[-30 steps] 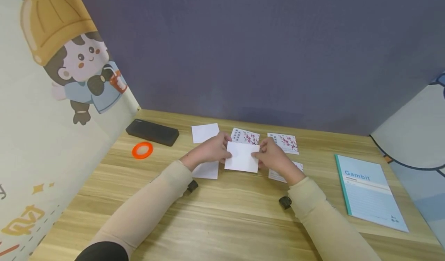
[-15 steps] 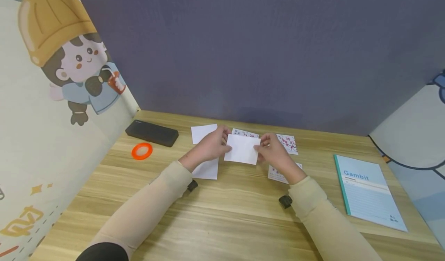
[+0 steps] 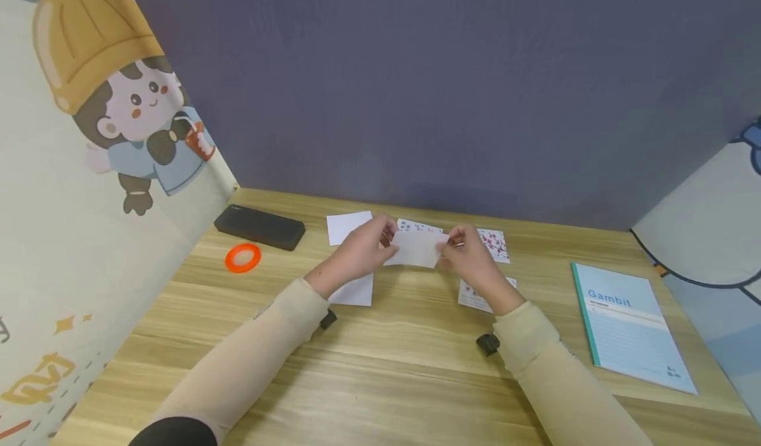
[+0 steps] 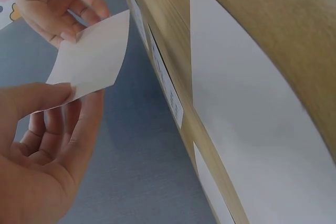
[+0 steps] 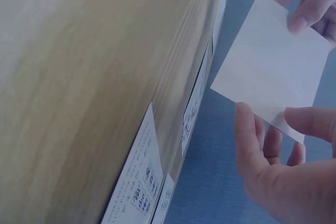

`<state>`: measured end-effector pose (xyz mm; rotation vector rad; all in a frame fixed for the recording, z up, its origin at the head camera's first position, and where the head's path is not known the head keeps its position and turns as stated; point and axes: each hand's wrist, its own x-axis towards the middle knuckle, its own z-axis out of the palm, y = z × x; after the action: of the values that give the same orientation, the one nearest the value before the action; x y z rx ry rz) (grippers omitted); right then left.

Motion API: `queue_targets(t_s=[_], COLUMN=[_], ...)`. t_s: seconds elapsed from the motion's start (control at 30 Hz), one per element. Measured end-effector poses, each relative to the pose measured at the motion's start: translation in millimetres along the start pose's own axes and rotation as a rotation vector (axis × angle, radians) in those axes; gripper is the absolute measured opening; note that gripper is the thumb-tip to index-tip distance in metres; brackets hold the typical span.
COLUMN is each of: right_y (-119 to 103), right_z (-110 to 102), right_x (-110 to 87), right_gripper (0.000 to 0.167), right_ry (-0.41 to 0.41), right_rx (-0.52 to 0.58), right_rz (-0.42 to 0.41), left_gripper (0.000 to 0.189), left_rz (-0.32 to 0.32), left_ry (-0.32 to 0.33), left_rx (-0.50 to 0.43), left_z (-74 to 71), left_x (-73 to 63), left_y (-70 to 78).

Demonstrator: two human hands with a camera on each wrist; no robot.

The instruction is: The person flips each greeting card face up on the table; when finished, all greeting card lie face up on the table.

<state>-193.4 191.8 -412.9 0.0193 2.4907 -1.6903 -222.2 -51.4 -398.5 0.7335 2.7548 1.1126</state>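
White card (image 3: 416, 248) is pinched along opposite edges by the loosely curled left hand (image 3: 365, 245) and right hand (image 3: 471, 260); the notebook (image 3: 633, 330) is shown by the head view alone.

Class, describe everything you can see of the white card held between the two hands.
The white card is a thin rectangle that looks like paper, slightly bowed. The face towards the person is blank; its other face is hidden. It is held up off the table, tilted, with the left hand pinching its left edge and the right hand its right edge, thumbs on the blank face. In the head view it partly covers a printed card.
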Motion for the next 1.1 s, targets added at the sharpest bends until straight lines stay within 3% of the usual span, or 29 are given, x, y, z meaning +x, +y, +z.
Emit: queue_targets(t_s=[0.5,0.8,1.1], right_y=[-4.2,-0.6,1.6], right_z=[-1.2,1.1,3.2], right_x=[-4.5,-3.7,-8.3], right_gripper=[0.035,0.025,0.023], right_ry=[0.081,0.101,0.102], right_rx=[0.021,0.045,-0.002], right_rz=[-0.067,-0.089,-0.082], left_gripper=[0.014,0.011,0.014], left_rz=[0.089,0.146,0.176], left_ry=[0.094,0.102,0.112], left_rx=[0.015,-0.007,-0.032], left_z=[-3.1,-0.7,6.1], left_x=[-6.8,-9.2,-13.4], left_y=[2.4,-2.3,-8.5])
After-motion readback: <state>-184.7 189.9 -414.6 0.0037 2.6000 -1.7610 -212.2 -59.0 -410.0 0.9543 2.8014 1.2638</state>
